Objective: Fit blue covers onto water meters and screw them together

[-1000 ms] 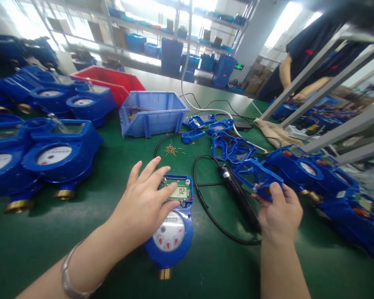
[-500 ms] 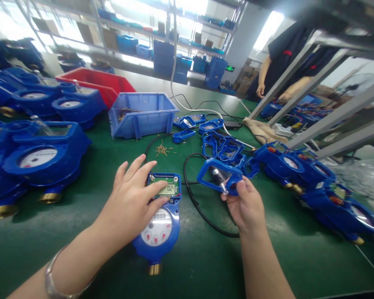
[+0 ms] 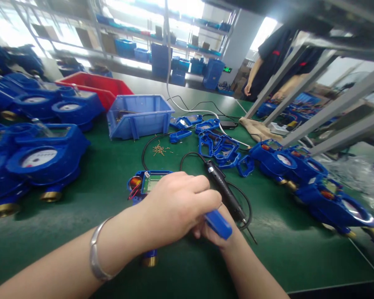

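A blue plastic cover [image 3: 218, 224] sits between my two hands at the middle front, mostly hidden by them. My left hand [image 3: 177, 203], a bracelet on its wrist, reaches across with its fingers closed at the cover's upper edge. Behind and below it, my right hand [image 3: 224, 238] grips the cover too, its fingers largely covered. Under my left hand lies a water meter with its circuit board [image 3: 148, 182] exposed and a coiled component with red wires at its left. The meter's brass end [image 3: 150, 261] pokes out below my forearm; the dial is hidden.
A black electric screwdriver [image 3: 226, 191] with a cord lies right of my hands. Small brass screws [image 3: 158, 149] are scattered before a blue bin [image 3: 140, 120]. More blue covers [image 3: 221, 147] lie beyond. Water meters stand on both sides. A person [image 3: 268, 62] stands behind a metal frame.
My left hand has left the meter's display and moved right to the cover. My right hand has drawn the cover closer and turned it. The screwdriver now shows plainly on the table.
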Tool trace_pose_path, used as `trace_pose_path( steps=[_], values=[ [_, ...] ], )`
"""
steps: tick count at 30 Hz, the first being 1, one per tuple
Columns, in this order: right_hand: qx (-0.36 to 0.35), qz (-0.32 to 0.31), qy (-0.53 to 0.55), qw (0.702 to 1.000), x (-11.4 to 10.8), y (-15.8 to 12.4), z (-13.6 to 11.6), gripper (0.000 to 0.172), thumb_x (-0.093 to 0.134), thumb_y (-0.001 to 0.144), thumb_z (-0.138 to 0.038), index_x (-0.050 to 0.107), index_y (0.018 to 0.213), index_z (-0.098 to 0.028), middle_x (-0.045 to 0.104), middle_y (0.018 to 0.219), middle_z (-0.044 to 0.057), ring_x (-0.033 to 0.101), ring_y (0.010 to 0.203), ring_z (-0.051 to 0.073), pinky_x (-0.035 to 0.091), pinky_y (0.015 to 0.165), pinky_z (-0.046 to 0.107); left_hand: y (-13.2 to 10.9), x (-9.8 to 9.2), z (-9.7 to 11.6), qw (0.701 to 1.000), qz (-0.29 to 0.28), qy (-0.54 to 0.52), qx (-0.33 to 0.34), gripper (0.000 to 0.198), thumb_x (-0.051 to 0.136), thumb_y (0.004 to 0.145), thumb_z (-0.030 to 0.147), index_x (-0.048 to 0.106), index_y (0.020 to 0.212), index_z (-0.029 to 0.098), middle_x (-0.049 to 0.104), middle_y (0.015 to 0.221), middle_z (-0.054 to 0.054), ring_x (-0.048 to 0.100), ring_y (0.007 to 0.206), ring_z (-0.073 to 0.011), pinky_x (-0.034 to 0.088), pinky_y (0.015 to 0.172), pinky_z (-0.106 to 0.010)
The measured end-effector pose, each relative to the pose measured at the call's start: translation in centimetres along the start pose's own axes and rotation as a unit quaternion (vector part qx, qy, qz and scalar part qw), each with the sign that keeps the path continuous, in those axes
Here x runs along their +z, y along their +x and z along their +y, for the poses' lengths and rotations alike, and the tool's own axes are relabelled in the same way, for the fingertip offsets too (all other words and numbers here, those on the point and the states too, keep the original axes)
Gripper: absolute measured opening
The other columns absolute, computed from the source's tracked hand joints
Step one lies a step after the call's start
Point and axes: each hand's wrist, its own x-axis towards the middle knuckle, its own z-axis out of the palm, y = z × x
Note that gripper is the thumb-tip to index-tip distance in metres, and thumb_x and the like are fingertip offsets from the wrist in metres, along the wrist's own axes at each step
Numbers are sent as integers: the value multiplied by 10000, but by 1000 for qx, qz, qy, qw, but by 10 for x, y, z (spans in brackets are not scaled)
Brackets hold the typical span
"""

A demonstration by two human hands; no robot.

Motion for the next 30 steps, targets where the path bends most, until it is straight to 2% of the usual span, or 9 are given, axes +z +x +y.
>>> trace_pose_path(
  steps=[2,4,6,10,14,20,25,27,30],
  values=[
    [32,-41,36,998,-1,-3,-4,368,587,799,-511,640,864,-153,681,746,64,631,555,162,519,426,257,5,0,1,992,19,-39,-117,167,493,845,200,653,891,212,681,776,-6,631,673,-158,488,608,-254],
    [36,-96,80,992,-4,-7,-11,543,582,731,-646,606,1052,-209,685,968,92,667,752,212,570,536,337,7,1,0,968,65,-83,-229,184,470,857,190,636,934,210,694,821,-1,644,734,-157,483,629,-241],
    [21,-138,100,985,-6,-11,-17,665,596,695,-677,523,1211,-263,631,1147,109,651,900,238,582,616,384,7,3,-2,947,87,-117,-285,214,430,880,197,622,973,204,694,844,-2,646,757,-156,482,643,-243],
    [17,-117,83,989,-6,-15,-14,480,590,828,-465,492,1260,-279,654,1074,87,659,804,192,579,548,315,3,8,-2,951,49,-83,-293,260,454,878,273,584,1089,194,651,928,-40,637,794,-186,500,707,-304],
    [15,-105,93,990,-3,-14,-6,400,579,850,-411,534,1220,-264,665,1006,63,652,745,163,583,507,284,1,9,5,956,-11,41,-290,624,725,660,387,502,1195,154,588,1034,-106,621,881,-281,512,701,-375],
    [-4,-119,74,990,-2,-14,-5,389,583,853,-386,537,1219,-263,654,969,54,659,753,168,584,501,271,4,4,1,947,-13,50,-318,178,551,836,329,628,928,198,685,883,-54,658,825,-254,494,695,-347],
    [1,-88,48,995,0,-14,-3,383,594,836,-408,564,1198,-288,662,943,54,641,695,164,559,455,244,5,3,-6,946,-22,60,-317,272,404,909,262,665,906,185,717,814,-57,676,772,-230,494,664,-319],
    [-7,-68,43,997,2,-13,-3,366,591,838,-407,582,1176,-266,661,908,52,628,661,153,546,438,232,1,4,-7,953,8,61,-296,280,399,906,236,645,1022,171,720,897,-68,673,824,-217,509,711,-318],
    [-31,-40,44,998,3,-11,-5,354,585,844,-391,584,1163,-237,658,870,48,617,644,147,542,428,233,-9,3,-7,951,159,93,-250,311,420,901,258,599,1127,143,681,1032,-96,635,956,-216,503,837,-341]
  ],
)
